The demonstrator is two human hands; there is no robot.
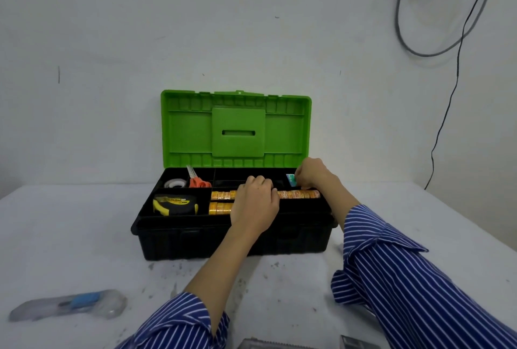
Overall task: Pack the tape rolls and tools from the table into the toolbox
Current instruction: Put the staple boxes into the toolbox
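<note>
A black toolbox point(195, 239) with its green lid point(285, 130) raised stands mid-table. Its tray holds a clear tape roll point(174, 183), orange-handled scissors point(195, 179), a yellow-black tape measure point(174, 204) and two rows of small orange tape rolls point(299, 194). My left hand point(254, 206) lies over the middle of those rows, fingers curled onto them. My right hand point(310, 173) is over the back right compartment, fingers pinching a small blue-green item point(291, 179). A clear utility knife with a blue slider point(72, 304) lies on the table at the front left.
The white table point(84, 236) meets a white wall behind the box. Cables point(447, 96) hang on the wall at the right. Edges of two clear packages point(268, 344) show at the bottom of the view.
</note>
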